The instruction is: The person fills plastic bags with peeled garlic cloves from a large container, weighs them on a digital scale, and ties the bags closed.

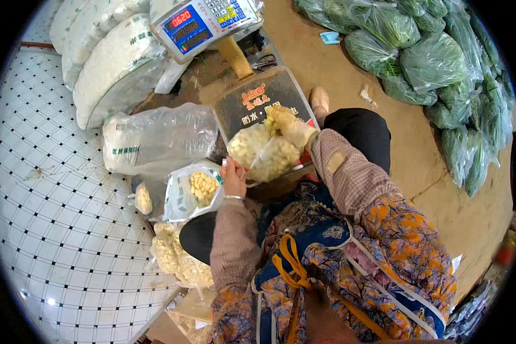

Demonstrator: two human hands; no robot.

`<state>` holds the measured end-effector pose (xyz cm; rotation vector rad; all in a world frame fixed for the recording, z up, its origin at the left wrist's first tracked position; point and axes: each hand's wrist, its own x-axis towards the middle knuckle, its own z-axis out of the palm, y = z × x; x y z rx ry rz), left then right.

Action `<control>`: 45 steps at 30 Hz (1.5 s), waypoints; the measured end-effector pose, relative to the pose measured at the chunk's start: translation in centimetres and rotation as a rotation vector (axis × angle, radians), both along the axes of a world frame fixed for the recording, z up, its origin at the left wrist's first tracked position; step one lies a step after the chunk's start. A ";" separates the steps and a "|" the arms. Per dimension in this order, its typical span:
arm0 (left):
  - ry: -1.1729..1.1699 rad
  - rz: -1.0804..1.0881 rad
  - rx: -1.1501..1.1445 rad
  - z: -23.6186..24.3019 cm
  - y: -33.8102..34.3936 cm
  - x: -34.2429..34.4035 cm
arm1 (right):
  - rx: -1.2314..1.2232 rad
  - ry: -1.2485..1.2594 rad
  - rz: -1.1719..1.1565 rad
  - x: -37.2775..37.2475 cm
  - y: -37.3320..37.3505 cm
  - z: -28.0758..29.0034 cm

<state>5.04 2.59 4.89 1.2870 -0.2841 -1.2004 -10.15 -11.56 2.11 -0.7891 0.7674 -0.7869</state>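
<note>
A clear plastic bag of peeled garlic cloves (pixel 264 153) rests on the dark platform of a digital scale (pixel 252 85). My right hand (pixel 292 126), in a pale yellowish glove, is at the bag's far right side with its fingers curled. What lies inside those fingers is hidden. At the bag's near left edge, my bare left hand (pixel 234 179) has its fingers pressed together on the plastic, and something small and white shows at a fingertip. An open white bag (pixel 178 198) with more garlic cloves (pixel 203 188) stands just left of my left hand.
The scale's lit display (pixel 189 28) rises at the far end on a post. Scissors (pixel 264 62) lie beside it. Large wrapped white bundles (pixel 120 69) and a plastic-wrapped roll (pixel 160 137) stand left. Bagged green vegetables (pixel 436 63) fill the far right. More bagged cloves (pixel 180 258) sit by my left leg.
</note>
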 end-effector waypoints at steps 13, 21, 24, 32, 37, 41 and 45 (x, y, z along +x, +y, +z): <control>-0.713 -0.428 -0.212 0.4 -1.9 -1.1 | -1.551 0.346 0.155 2.6 2.4 9.3; 0.224 -0.296 -0.072 2.2 -2.6 -1.6 | -0.630 0.598 0.417 -0.8 2.5 3.7; 0.403 -0.126 -0.111 1.2 -2.1 -1.6 | -0.514 0.540 0.309 -0.4 4.2 2.3; -0.872 -0.362 0.025 4.7 -3.1 -2.4 | -0.246 0.453 0.364 -0.5 2.2 3.2; -1.389 -0.478 -0.214 5.5 -2.7 -4.9 | -0.166 0.138 0.622 0.8 1.8 3.9; -1.104 -0.436 -0.149 3.9 -0.6 -4.0 | -0.411 0.484 0.423 0.4 0.4 2.2; -1.076 -0.432 0.058 -1.9 4.4 -1.1 | -0.698 1.016 0.107 -1.1 0.6 0.0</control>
